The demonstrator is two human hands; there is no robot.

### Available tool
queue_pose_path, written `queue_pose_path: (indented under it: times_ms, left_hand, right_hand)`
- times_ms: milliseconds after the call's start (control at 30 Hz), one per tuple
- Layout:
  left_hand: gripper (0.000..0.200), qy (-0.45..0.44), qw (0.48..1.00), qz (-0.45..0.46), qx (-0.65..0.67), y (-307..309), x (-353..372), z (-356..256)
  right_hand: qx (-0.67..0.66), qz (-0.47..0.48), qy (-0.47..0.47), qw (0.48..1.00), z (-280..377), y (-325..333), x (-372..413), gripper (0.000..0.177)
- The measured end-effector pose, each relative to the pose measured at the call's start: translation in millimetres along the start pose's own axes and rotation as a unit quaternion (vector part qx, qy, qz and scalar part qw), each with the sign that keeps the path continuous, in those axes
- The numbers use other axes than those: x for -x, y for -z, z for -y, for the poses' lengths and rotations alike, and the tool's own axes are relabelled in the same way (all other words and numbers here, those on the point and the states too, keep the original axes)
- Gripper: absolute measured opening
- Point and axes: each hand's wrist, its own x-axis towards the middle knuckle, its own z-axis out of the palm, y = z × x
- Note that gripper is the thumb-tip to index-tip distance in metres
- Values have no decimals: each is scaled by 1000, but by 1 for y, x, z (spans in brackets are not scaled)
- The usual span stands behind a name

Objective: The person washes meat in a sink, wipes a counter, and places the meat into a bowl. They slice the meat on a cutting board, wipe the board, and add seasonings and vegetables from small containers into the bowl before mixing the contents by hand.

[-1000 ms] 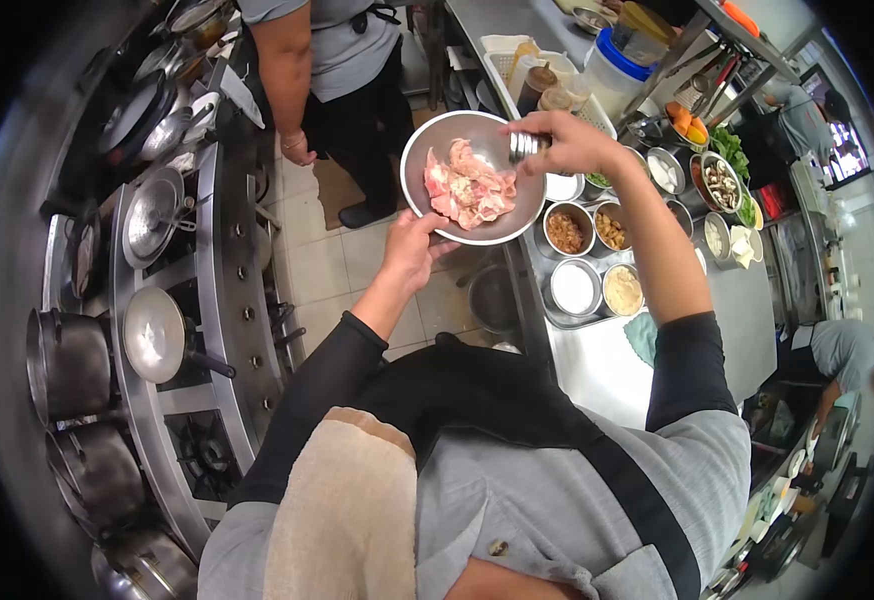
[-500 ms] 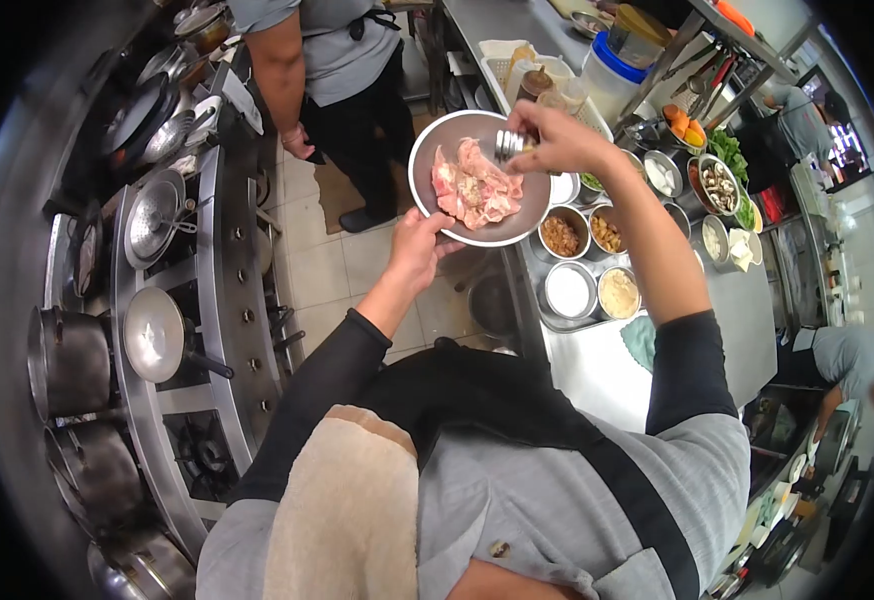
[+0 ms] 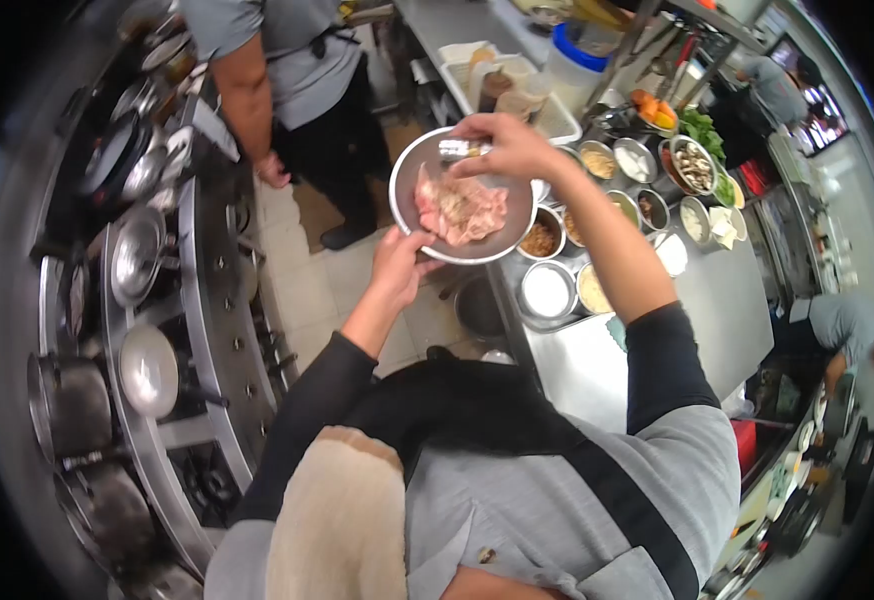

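Observation:
My left hand (image 3: 401,265) grips the near left rim of a round metal bowl (image 3: 510,230), thumb over the edge and fingers underneath. Pieces of raw pale pink meat (image 3: 472,218) lie in the bowl, with a patch of fine seasoning on top. Over the bowl's far side, my right hand (image 3: 507,148) is closed around a small shaker with a shiny metal top (image 3: 460,149). The shaker is tipped sideways above the meat. Its body is mostly hidden by my fingers.
On the right, a steel counter (image 3: 577,365) bears several metal containers of ingredients, among them a white powder (image 3: 549,290). To the left stands a stove (image 3: 219,325) with a wok (image 3: 149,370) and pots. A co-worker (image 3: 287,90) stands ahead; others are at far right.
The camera view has shifted, and the bowl sits slightly further left and lower in it. My right hand has moved left over the bowl with the shaker, now tipped more level.

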Motion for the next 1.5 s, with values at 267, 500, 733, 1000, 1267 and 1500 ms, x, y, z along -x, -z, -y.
queue_pose_path:
  times_ms: [267, 500, 733, 1000, 1267, 1500]
  left_hand:
    - [32, 16, 1000, -27, 5, 14, -9, 1]
    - [33, 29, 998, -30, 55, 14, -4, -6]
    - [41, 5, 994, -84, 63, 68, 39, 0]
    - [33, -6, 980, -187, 72, 117, 59, 23]
    - [30, -27, 974, -202, 97, 124, 68, 26]
    - [31, -45, 979, -185, 72, 110, 47, 8]
  right_hand:
    - [-214, -18, -68, 974, -31, 1, 43, 59]
    - [-330, -343, -95, 874, -149, 72, 23, 52]
    - [126, -280, -298, 904, -200, 21, 7, 56]
    - [222, -437, -150, 859, -126, -3, -48, 63]
    - [217, -334, -223, 890, -117, -15, -36, 80]
    - [163, -63, -359, 917, -118, 33, -72, 80]
